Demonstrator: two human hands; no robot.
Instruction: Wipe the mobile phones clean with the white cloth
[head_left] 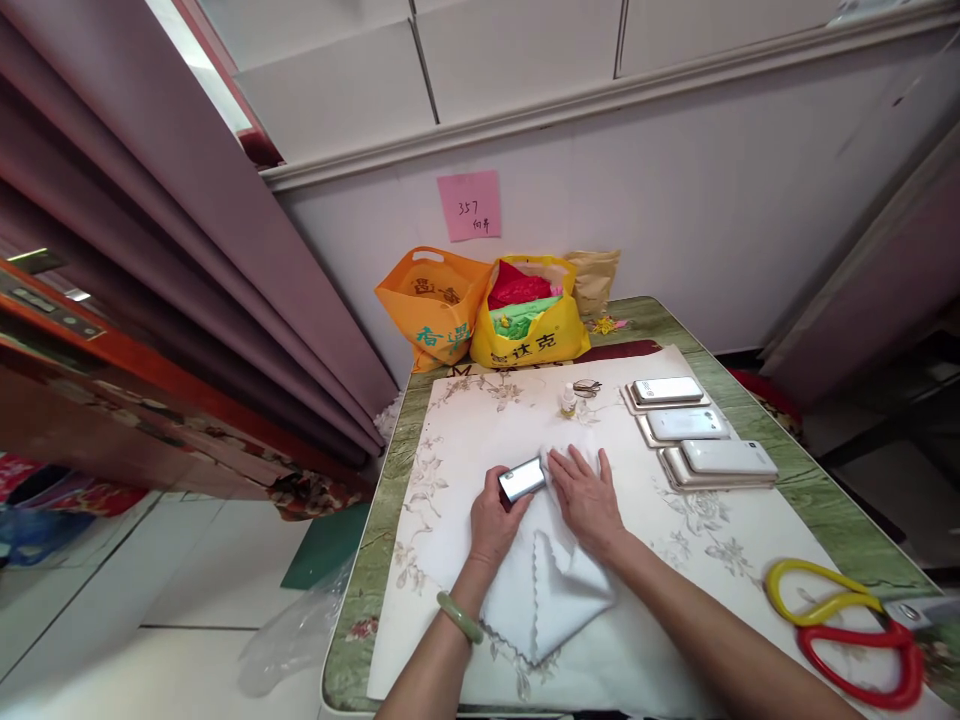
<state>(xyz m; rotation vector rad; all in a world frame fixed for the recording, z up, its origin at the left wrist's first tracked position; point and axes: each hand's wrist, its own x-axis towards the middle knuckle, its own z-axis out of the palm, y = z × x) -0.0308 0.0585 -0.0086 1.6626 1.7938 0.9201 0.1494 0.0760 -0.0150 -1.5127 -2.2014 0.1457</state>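
Observation:
My left hand (pixel 493 520) is closed around a small silver phone (pixel 523 479), holding it just above a white cloth (pixel 547 585) spread on the table. A green bangle (pixel 459 617) sits on that wrist. My right hand (pixel 587 497) lies flat with fingers stretched out on the cloth, right beside the phone. The cloth has a scalloped edge and is partly folded under both hands.
Three white phones (pixel 705 428) lie in a row at the right on a floral sheet (pixel 450 450). A small bottle (pixel 568 401) stands behind the cloth. Yellow and red rings (pixel 847 625) lie at the near right. Orange and yellow bags (pixel 487 310) stand against the wall.

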